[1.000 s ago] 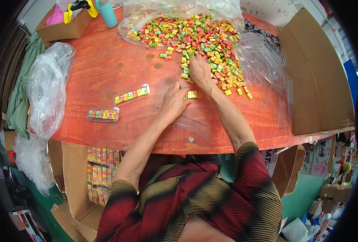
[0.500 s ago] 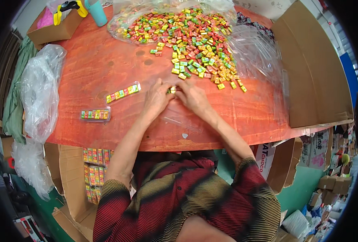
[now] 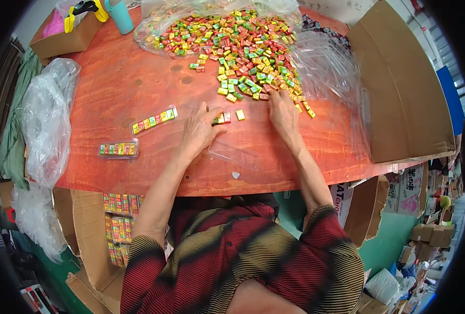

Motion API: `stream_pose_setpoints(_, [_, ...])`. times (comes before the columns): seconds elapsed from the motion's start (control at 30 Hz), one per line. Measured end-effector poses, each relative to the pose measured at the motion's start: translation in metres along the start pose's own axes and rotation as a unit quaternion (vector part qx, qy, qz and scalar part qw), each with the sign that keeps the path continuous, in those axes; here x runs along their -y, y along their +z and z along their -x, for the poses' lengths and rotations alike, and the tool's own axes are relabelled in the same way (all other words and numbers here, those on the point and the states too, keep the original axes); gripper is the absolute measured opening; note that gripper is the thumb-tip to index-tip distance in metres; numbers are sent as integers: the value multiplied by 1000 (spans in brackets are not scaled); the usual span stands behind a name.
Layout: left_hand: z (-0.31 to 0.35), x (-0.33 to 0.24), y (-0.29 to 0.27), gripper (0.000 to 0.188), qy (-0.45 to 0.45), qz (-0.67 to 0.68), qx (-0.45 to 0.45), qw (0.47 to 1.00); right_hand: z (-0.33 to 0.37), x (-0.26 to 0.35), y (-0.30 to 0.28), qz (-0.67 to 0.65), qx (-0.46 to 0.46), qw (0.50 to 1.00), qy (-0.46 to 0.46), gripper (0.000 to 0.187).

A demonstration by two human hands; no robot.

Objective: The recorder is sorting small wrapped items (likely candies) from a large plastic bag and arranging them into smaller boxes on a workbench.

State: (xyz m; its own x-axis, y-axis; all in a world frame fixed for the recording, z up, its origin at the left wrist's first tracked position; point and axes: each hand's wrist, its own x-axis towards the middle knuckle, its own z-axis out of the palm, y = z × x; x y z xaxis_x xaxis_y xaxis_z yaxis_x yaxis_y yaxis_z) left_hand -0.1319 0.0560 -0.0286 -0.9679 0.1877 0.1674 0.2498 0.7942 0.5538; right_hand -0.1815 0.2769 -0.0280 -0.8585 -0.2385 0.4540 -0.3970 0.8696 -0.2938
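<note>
In the head view, two filled packs (image 3: 155, 121) lie left of the left hand (image 3: 195, 132), whose thumb and fingers pinch a seemingly unfinished row (image 3: 227, 118). The large pile (image 3: 243, 52), still unpacked, lies beyond the right hand (image 3: 284, 116); its grip I cannot tell.

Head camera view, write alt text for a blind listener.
The left hand touches a short row of small bright blocks on a red table, the right hand at the edge of a heaped pile; two filled clear trays lie left.
</note>
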Motion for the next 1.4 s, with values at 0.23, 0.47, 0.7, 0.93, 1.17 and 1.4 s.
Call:
stream_pose_setpoints(0.23, [-2, -3, 7, 38, 39, -6, -26, 999, 5, 4, 10, 66, 35, 997, 11, 13])
stream_pose_setpoints(0.47, [-8, -12, 8, 35, 23, 8, -5, 1000, 9, 16, 18, -6, 87, 996, 19, 11])
stream_pose_setpoints(0.7, [-10, -17, 12, 36, 15, 0, -8, 1000, -6, 21, 16, -86, 141, 986, -37, 17])
stream_pose_setpoints(0.93, [-9, -15, 12, 35, 30, 11, -36, 999, 7, 8, 1, -174, 145, 974, -28, 29])
stream_pose_setpoints(1.17, [-10, -15, 11, 34, 15, 5, -18, 1000, 6, 31, 3, -181, 209, 960, -41, 25])
stream_pose_setpoints(1.4, [-8, -6, 3, 48, 14, 41, -3, 999, -14, 5, 1, -148, 125, 981, 2, 33])
